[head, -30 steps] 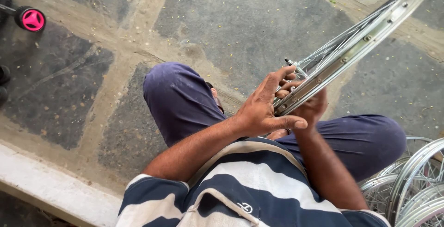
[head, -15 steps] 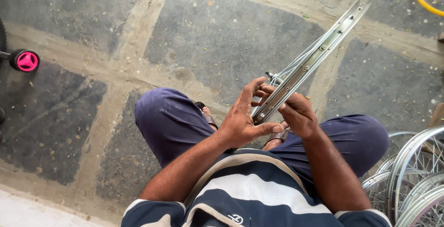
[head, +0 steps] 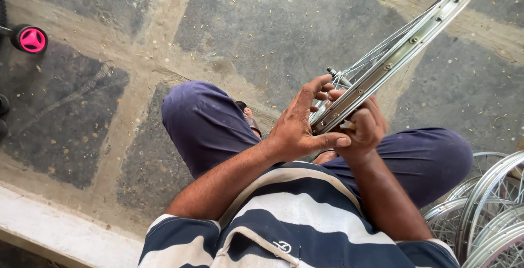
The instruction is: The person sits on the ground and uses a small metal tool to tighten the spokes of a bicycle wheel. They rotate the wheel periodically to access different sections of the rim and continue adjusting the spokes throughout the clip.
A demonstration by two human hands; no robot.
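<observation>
above the lap, held edge-on: silver wheel rim [head: 396,55], slanting up and away from the knees toward the far right. left hand [head: 297,129] clamped on the rim's near end, thumb stretched along its underside, fingers curled over the top by the hub axle [head: 332,72]. right hand [head: 363,126] closed around the same end from the other side (fingertips hidden behind the metal). right of the rim's near end, past the knee, stacked spoked wheels [head: 486,208]. far left of the rim, pink wheel [head: 31,39] on stone paving [head: 245,22].
</observation>
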